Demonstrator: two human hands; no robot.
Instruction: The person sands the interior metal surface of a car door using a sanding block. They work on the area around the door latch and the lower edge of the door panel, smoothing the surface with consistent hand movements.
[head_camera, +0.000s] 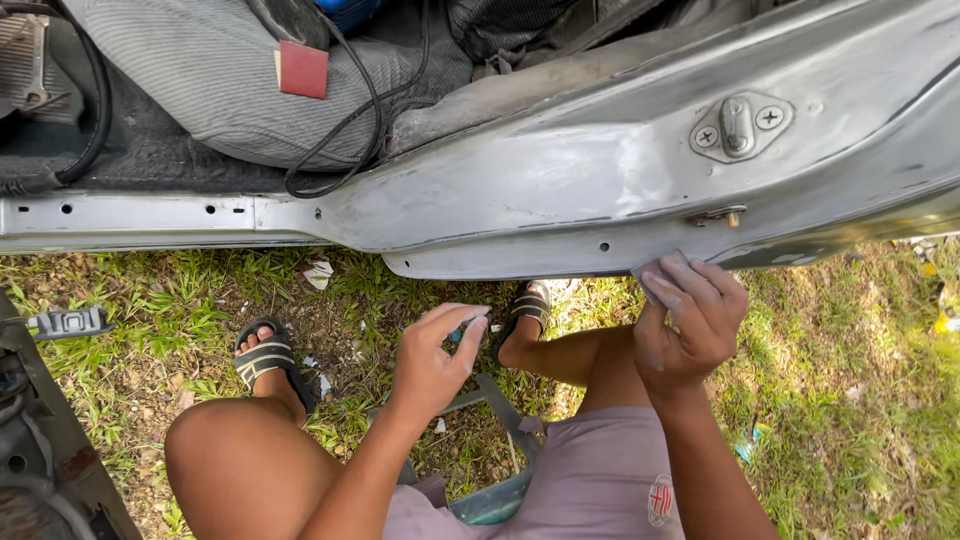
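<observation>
I sit low on a small stool beside a car's open door frame. My right hand (690, 320) presses a folded grey piece of sandpaper (660, 278) against the lower edge of the silver, sanded door pillar (600, 170). My left hand (435, 355) hovers in front of my knees, its fingertips pinched on a small bluish bit I cannot make out. A door striker plate (740, 127) with two screws sits on the pillar above my right hand.
A grey car seat (200, 70) with a red card (303, 69) and black cables (350, 120) lies inside the car. The silver sill (130, 215) runs left. Grass (850, 380) and litter lie underfoot; my sandalled feet (265, 355) rest there. A dark car part (40, 440) stands at left.
</observation>
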